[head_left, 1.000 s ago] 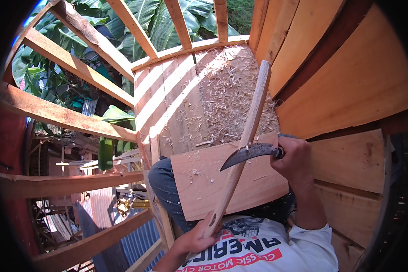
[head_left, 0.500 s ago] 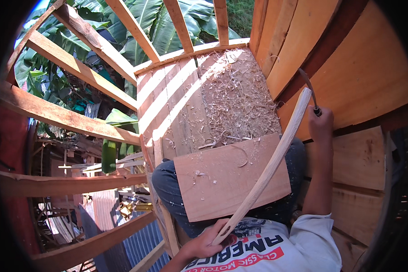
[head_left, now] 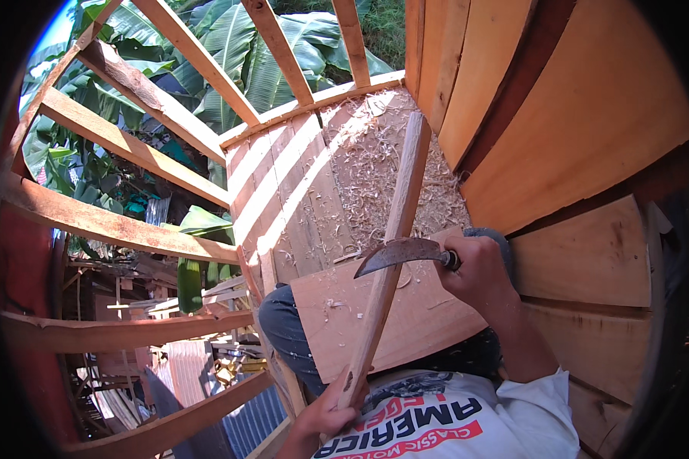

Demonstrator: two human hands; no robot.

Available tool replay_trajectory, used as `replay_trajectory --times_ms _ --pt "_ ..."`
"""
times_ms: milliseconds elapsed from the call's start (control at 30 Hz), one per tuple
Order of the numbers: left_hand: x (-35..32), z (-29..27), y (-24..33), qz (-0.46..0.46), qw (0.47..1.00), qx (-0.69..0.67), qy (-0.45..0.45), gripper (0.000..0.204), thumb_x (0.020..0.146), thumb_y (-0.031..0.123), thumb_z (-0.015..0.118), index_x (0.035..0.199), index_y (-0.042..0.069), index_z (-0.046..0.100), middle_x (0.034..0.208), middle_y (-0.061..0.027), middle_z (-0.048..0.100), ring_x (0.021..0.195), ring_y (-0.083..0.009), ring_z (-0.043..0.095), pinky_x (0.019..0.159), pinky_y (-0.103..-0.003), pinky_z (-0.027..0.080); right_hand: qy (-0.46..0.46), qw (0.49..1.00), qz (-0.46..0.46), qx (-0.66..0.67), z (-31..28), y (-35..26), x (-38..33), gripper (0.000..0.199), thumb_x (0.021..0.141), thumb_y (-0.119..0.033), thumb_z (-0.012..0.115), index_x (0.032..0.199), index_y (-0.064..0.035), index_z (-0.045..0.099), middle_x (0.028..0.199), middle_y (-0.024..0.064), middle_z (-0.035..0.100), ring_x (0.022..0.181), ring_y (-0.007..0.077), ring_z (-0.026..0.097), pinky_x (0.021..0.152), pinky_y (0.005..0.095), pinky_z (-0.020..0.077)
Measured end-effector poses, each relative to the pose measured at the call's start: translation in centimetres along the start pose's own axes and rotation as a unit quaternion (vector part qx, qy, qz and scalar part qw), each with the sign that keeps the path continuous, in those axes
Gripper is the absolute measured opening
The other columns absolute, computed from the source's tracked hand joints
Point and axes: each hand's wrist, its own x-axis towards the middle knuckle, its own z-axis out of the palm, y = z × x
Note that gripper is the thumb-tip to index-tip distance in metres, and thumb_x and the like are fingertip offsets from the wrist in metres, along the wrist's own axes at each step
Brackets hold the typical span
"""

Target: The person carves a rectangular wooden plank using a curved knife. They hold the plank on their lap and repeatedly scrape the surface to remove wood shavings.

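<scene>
Right, the blade is over the wood: the right hand (head_left: pixel 476 271) is clenched round the handle of the curved knife (head_left: pixel 402 251), and its tip points off to the left. The stick (head_left: pixel 408 183) slants up from the shirt (head_left: pixel 444 417), passes above the board (head_left: pixel 429 310) on the lap, and pokes its far end out over the shavings (head_left: pixel 367 172) on the floor (head_left: pixel 283 203). Down at the near end, the left hand (head_left: pixel 331 409) has its fingers wrapped round the stick, close in to the body. The knife crosses the stick around the middle, over the board; whether the edge actually bites is too fine to tell from this angle, and so is whether the wood rests on the board or hangs just above it. By the look of it, this is a shaving step, caught with the blade laid across for a stroke. The next move, I judge, calls for a firm left grip so the stick cannot roll, a shallow blade angle, and an even pull or push along the grain, with that left hand well clear of the edge.
</scene>
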Motion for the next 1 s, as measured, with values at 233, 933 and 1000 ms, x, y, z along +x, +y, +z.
replay_trajectory --times_ms 233,933,1000 --pt "0.0 2.2 -0.8 0.080 0.978 0.188 -0.050 0.073 0.069 0.012 0.058 0.135 0.000 0.030 0.093 -0.0053 0.048 0.080 -0.0124 0.047 0.073 -0.027 0.040 0.165 0.970 0.176 0.029 -3.5 7.2 5.3 0.032 0.084 -0.016 0.061 0.061 0.0043 0.050 0.049 0.0148 0.049 0.043 0.0200 0.045 0.047 0.0370 0.0371" --pt "5.3 -2.0 5.5 0.126 0.939 -0.302 -0.103 0.076 0.067 0.008 0.056 0.137 0.006 0.028 0.084 -0.0022 0.040 0.061 -0.0085 0.045 0.053 -0.024 0.042 0.055 0.902 0.155 0.399 3.2 1.9 -2.5 0.043 0.095 -0.043 0.056 0.073 -0.0075 0.046 0.050 -0.0050 0.038 0.039 0.0022 0.038 0.036 0.0199 0.0264" --pt "5.7 -1.6 7.0 0.118 0.942 -0.295 -0.110 0.076 0.066 0.007 0.056 0.137 0.006 0.029 0.085 -0.0024 0.041 0.062 -0.0088 0.045 0.053 -0.024 0.042 0.020 0.900 0.147 0.410 3.2 1.2 -3.0 0.042 0.095 -0.042 0.056 0.073 -0.0068 0.047 0.050 -0.0046 0.040 0.040 0.0024 0.039 0.037 0.0200 0.0266"
